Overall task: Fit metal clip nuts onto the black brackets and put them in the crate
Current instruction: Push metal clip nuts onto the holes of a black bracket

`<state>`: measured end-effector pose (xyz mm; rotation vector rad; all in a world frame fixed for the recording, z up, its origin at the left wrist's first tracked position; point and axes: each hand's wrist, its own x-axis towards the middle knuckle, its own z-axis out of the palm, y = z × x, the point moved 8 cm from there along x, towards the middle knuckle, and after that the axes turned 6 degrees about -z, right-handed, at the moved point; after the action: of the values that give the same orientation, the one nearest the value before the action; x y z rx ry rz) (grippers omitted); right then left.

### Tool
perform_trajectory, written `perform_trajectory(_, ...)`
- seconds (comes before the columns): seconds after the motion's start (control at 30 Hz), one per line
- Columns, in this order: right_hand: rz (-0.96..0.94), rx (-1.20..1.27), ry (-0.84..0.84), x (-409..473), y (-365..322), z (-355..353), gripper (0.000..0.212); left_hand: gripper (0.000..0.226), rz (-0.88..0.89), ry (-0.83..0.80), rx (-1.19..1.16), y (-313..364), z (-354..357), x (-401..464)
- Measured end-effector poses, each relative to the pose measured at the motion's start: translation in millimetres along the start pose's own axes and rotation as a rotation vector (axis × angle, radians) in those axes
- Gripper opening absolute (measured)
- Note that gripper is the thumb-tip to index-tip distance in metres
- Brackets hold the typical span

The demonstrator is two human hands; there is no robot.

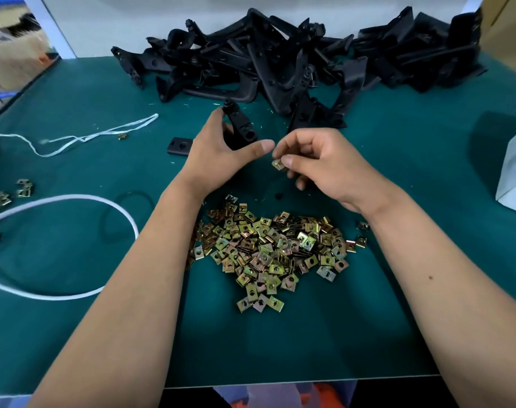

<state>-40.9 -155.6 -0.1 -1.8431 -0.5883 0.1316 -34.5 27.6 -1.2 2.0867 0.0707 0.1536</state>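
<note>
My left hand (218, 154) grips a black bracket (240, 125) upright over the green table, its lower part hidden behind my fingers. Just to its right, my right hand (318, 163) pinches one brass-coloured clip nut (278, 164) between thumb and forefinger, a short gap from the bracket. A heap of clip nuts (268, 248) lies on the table between my forearms. A large pile of black brackets (295, 57) fills the back of the table. No crate is in view.
A small black plate (178, 146) lies left of my left hand. White cord (83, 138) and a white hose loop (74, 198) cross the table's left side, with a few stray clip nuts (23, 188). A white box (515, 178) stands at the right edge.
</note>
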Motion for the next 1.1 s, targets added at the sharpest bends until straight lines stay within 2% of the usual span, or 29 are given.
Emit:
perform_trajectory(0.13, 0.105, 0.15, 0.059, 0.5, 9.5, -0.4, 0.019, 0.114, 0.047, -0.03, 0.0, 4.4, 0.9, 2.3)
perform_trajectory(0.27, 0.16, 0.302, 0.139, 0.2, 16.4, -5.8, 0.014, 0.134, 0.194, -0.077, 0.004, 13.6, 10.0, -1.7)
perform_trajectory(0.37, 0.132, 0.236, 0.168, 0.9, 16.2, -10.1, 0.015, 0.136, 0.285, -0.114, 0.02, 23.6, 19.3, -6.6)
perform_trajectory(0.47, 0.118, 0.151, 0.173, 3.2, 18.2, -9.9, 0.015, 0.132, 0.29, -0.149, 0.01, 28.9, 25.4, -8.9)
perform_trajectory(0.57, 0.119, 0.106, 0.182, 5.9, 20.1, -10.8, 0.02, 0.14, 0.242, -0.193, 0.041, 23.4, 28.9, -9.7)
perform_trajectory(0.7, 0.098, -0.08, 0.184, 5.3, 18.6, -16.6, 0.015, 0.153, 0.121, -0.28, 0.039, 14.8, 35.7, -10.3)
perform_trajectory(0.93, 0.094, -0.062, 0.172, 2.7, 13.0, -20.6, 0.019, 0.144, 0.045, -0.276, 0.023, 5.1, 33.9, -5.4)
perform_trajectory(1.1, 0.092, 0.02, 0.231, 3.2, 15.3, -23.8, 0.012, 0.132, 0.09, -0.187, 0.096, 8.2, 29.7, -3.8)
